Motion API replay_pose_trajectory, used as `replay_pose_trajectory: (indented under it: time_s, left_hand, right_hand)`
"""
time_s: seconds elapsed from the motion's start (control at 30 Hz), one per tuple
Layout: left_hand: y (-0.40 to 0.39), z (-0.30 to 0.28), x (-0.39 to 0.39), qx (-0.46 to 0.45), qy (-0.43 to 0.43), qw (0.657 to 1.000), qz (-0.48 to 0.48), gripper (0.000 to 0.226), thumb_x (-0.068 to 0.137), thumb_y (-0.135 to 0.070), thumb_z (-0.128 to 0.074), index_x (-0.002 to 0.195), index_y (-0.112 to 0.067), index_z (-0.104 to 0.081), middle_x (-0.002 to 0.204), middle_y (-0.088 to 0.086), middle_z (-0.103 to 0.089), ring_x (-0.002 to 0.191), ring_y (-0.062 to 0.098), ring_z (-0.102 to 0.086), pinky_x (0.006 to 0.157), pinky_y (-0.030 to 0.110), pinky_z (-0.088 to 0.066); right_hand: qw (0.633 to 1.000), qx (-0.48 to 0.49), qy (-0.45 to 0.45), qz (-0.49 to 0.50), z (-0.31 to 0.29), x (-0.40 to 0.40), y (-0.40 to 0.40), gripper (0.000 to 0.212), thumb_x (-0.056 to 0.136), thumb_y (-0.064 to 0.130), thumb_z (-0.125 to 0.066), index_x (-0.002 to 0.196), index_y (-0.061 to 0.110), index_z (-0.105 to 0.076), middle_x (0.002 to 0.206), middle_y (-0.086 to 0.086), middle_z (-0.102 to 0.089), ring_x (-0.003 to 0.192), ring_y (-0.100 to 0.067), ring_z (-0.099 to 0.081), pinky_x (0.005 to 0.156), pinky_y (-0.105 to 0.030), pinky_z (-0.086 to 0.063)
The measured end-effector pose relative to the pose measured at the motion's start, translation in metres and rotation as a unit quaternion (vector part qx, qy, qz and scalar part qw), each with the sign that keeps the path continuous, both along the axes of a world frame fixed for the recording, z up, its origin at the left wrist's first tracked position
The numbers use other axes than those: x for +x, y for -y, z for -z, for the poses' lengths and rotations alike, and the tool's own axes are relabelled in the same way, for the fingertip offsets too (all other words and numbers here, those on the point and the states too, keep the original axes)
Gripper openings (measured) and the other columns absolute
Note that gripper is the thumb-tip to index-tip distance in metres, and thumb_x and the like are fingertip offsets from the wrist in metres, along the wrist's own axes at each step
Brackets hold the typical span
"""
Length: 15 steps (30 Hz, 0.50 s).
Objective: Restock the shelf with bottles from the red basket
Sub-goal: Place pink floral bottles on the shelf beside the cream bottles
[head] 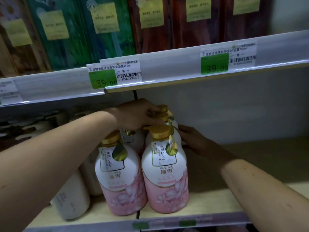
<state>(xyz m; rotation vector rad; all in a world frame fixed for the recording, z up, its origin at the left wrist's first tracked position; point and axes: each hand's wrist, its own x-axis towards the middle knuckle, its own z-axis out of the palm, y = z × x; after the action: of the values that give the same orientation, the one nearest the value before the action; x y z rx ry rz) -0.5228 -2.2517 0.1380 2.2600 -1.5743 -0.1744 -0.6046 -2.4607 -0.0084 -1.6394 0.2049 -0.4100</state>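
Shelf: the lower shelf (234,198) is a pale board, bare to the right of the bottles, so there is room for more stock there.
Front bottles: two pink-and-white pump bottles stand upright at the shelf edge, the left front bottle (119,180) and the right front bottle (165,174) touching side by side, labels facing out for shoppers.
Rear bottles: at least two more gold caps (162,113) show behind the right front bottle, forming a row running to the back.
Left hand: the left hand (137,114) reaches over the front bottles and its fingers curl on the gold caps of the rear ones, apparently steadying or nudging them into line.
Right hand: the right hand (194,139) lies against the right flank of the rear bottle; its fingers are hidden behind the bottles, so I cannot tell whether it grasps or only pushes.
Neighbours: cream bottles (73,198) stand to the left, one leaning outward.
Upper shelf: green and brown packs sit above price tags (115,74) reading 39.00.
Red basket: not in view.
Step in hand: probably squaring the row before fetching more.
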Motion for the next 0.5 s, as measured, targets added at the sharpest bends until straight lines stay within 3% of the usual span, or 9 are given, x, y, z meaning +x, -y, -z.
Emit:
replay_pose_trajectory:
  time_s: [0.1,0.2,0.27,0.3,0.37,0.43,0.5]
  left_hand:
    - [0.001,0.002,0.000,0.014,0.048,0.999,-0.008,0.038,0.093,-0.048,-0.068,0.123,-0.025,-0.070,0.109,-0.008,-0.074,0.107,0.017,-0.069,0.101,0.038,-0.053]
    - [-0.007,-0.005,-0.005,0.003,0.014,1.000,-0.010,0.035,0.091,-0.055,-0.062,0.120,-0.038,-0.068,0.112,-0.021,-0.070,0.107,0.008,-0.066,0.098,0.024,-0.049]
    - [-0.023,-0.016,0.000,-0.062,0.061,0.995,-0.048,0.025,0.100,-0.047,-0.055,0.118,-0.036,-0.068,0.120,-0.020,-0.066,0.110,0.006,-0.060,0.097,0.014,-0.039]
    - [-0.034,-0.020,0.006,-0.085,0.101,0.989,-0.072,0.026,0.105,-0.037,-0.053,0.124,-0.027,-0.068,0.128,-0.012,-0.065,0.115,0.010,-0.058,0.101,0.013,-0.038]
    - [-0.055,-0.021,0.013,-0.032,0.169,0.977,-0.124,0.031,0.109,-0.030,-0.048,0.131,-0.018,-0.065,0.134,0.003,-0.064,0.120,0.022,-0.058,0.107,0.028,-0.040]
    - [-0.065,-0.014,0.017,0.026,0.179,0.970,-0.159,0.033,0.108,-0.032,-0.046,0.132,-0.018,-0.065,0.134,0.007,-0.064,0.120,0.027,-0.058,0.105,0.035,-0.042]
    - [-0.067,-0.012,0.018,0.036,0.170,0.971,-0.163,0.032,0.106,-0.034,-0.052,0.130,-0.019,-0.067,0.131,0.006,-0.066,0.116,0.027,-0.061,0.103,0.040,-0.046]
  right_hand:
    - [1.000,0.013,-0.013,-0.018,0.002,-0.002,-0.001,0.087,0.065,0.070,-0.077,0.136,0.022,-0.064,0.125,-0.003,-0.072,0.118,-0.025,-0.067,0.100,-0.049,-0.055]
    - [0.998,0.041,-0.040,-0.026,-0.002,-0.005,0.000,0.079,0.067,0.082,-0.071,0.117,0.021,-0.072,0.103,0.001,-0.075,0.094,-0.019,-0.068,0.080,-0.038,-0.055]
    - [0.997,0.055,-0.020,0.042,-0.020,-0.002,0.004,0.068,0.079,0.080,-0.060,0.111,0.021,-0.074,0.104,-0.001,-0.074,0.089,-0.017,-0.067,0.079,-0.037,-0.053]
    - [0.995,0.031,0.002,0.091,-0.036,0.001,0.004,0.056,0.088,0.073,-0.057,0.106,0.023,-0.074,0.112,-0.003,-0.074,0.097,-0.019,-0.068,0.087,-0.040,-0.055]
    - [0.984,-0.079,0.053,0.151,-0.075,0.010,-0.001,0.037,0.097,0.060,-0.055,0.096,0.027,-0.073,0.119,-0.008,-0.074,0.111,-0.026,-0.067,0.105,-0.050,-0.051]
    - [0.971,-0.186,0.089,0.123,-0.111,0.020,-0.017,0.026,0.096,0.052,-0.060,0.094,0.030,-0.073,0.116,-0.006,-0.075,0.114,-0.025,-0.066,0.109,-0.052,-0.047]
    - [0.954,-0.278,0.095,0.068,-0.136,0.034,-0.037,0.023,0.095,0.039,-0.067,0.102,0.019,-0.074,0.115,-0.011,-0.074,0.112,-0.028,-0.067,0.106,-0.052,-0.049]
